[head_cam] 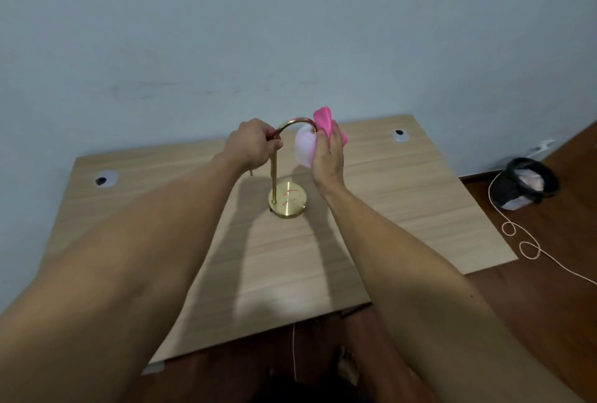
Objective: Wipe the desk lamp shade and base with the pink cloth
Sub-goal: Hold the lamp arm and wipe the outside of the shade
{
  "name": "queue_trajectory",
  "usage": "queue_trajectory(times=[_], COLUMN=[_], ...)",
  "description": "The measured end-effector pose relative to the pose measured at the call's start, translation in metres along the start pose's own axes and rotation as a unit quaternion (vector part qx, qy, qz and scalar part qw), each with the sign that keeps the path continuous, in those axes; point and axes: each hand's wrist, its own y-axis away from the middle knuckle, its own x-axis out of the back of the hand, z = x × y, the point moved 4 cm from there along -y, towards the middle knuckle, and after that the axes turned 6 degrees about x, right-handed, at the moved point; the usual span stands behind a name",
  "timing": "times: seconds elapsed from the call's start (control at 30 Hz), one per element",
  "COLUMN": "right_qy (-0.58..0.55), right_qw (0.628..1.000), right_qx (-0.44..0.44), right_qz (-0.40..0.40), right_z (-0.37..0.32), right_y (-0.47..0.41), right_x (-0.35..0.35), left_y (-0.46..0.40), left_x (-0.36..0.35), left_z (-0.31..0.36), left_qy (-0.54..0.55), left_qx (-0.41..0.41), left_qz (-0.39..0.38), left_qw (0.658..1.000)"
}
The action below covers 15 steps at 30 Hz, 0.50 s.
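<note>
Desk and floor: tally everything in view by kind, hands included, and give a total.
Hands: 2, left hand and right hand
Lamp: 1
Pink cloth: 1
Desk: 1
Cable holes: 2
Bin: 1
Cord: 1
Total: 9

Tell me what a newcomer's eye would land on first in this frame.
First the pink cloth, bright against the pale wall, pressed by the right hand onto the white lamp shade at mid-frame. Next the gold lamp: the left hand grips its curved arm, and the round base shines on the wooden desk.
</note>
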Motion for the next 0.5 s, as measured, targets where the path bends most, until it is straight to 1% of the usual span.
queue_trajectory(times=[0.07,0.13,0.2,0.23,0.27,0.33,0.37,0.4,0.43,0.47,0.5], right_qy=[-0.052,-0.102,-0.16,-0.166,-0.147,-0.054,-0.008,0.008,0.0,-0.02,-0.054], right_qw=[0.997,0.986,0.967,0.963,0.971,0.996,0.999,0.999,0.998,0.997,0.996], right_qx=[-0.037,-0.114,-0.187,-0.199,-0.176,-0.053,0.011,0.044,0.06,0.054,0.027], right_qz=[0.04,0.07,0.069,0.07,0.066,0.05,0.033,0.02,0.026,0.046,0.072], right_z=[-0.003,0.003,0.009,0.012,0.006,-0.014,-0.019,-0.021,-0.017,-0.01,-0.003], right_y=[-0.003,-0.014,-0.023,-0.028,-0.026,-0.015,-0.007,0.001,0.005,0.006,0.005], right_x=[-0.001,0.004,0.006,0.005,0.004,-0.002,-0.007,-0.011,-0.013,-0.013,-0.009], left_y=[-0.002,-0.003,-0.003,-0.002,-0.002,-0.003,-0.003,-0.003,-0.003,-0.003,-0.003], left_x=[0.0,-0.001,-0.002,-0.002,-0.002,-0.002,-0.001,-0.002,-0.002,-0.002,-0.001], left_z=[0.0,0.0,0.0,0.0,0.0,-0.001,-0.001,-0.001,-0.001,-0.001,-0.001], left_qy=[0.004,0.005,0.008,0.009,0.011,0.015,0.015,0.016,0.018,0.019,0.02], left_qx=[-0.005,-0.01,-0.011,-0.011,-0.011,-0.012,-0.014,-0.015,-0.015,-0.015,-0.016], left_qz=[-0.006,-0.007,-0.004,-0.003,-0.001,0.0,0.0,-0.002,-0.004,-0.004,-0.004], left_qw=[1.0,1.0,1.0,1.0,1.0,1.0,1.0,1.0,1.0,1.0,1.0])
